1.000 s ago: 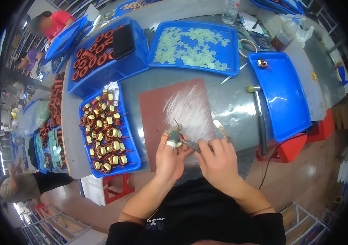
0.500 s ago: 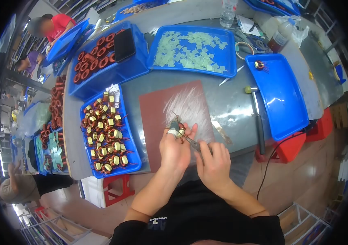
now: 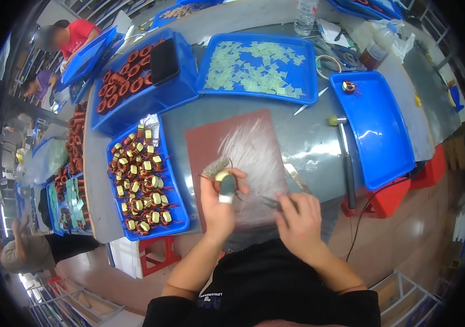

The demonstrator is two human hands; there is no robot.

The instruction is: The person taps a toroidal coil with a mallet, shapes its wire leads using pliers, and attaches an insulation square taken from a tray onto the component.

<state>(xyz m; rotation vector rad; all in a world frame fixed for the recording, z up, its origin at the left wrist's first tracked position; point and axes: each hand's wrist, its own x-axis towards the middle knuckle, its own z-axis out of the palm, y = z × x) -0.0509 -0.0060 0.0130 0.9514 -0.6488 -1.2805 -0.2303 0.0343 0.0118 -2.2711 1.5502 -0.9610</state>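
Over the reddish-brown sheet (image 3: pixel 202 143), my left hand (image 3: pixel 219 210) is closed around a wire-wound coil (image 3: pixel 222 175), which my fingers partly hide. A dark green covering and a white band wrap one of its fingers. Thin wire ends stick out from the coil beside a greyish cylindrical piece (image 3: pixel 216 166). To the right, my right hand (image 3: pixel 299 220) grips a small metal tool (image 3: pixel 270 203), blurred, its tip pointing towards the left hand but apart from the coil.
A blue tray (image 3: pixel 180 220) of wound coils lies left, a blue bin (image 3: pixel 189 82) of red rings behind it. Green squares fill another tray (image 3: pixel 314 82). At right are a hammer (image 3: pixel 348 169) and a tray (image 3: pixel 377 136) holding one coil. Co-workers are at far left.
My hands have moved apart. The tool has come away from the coil to the right, and my left hand has shifted slightly left and turned the coil.
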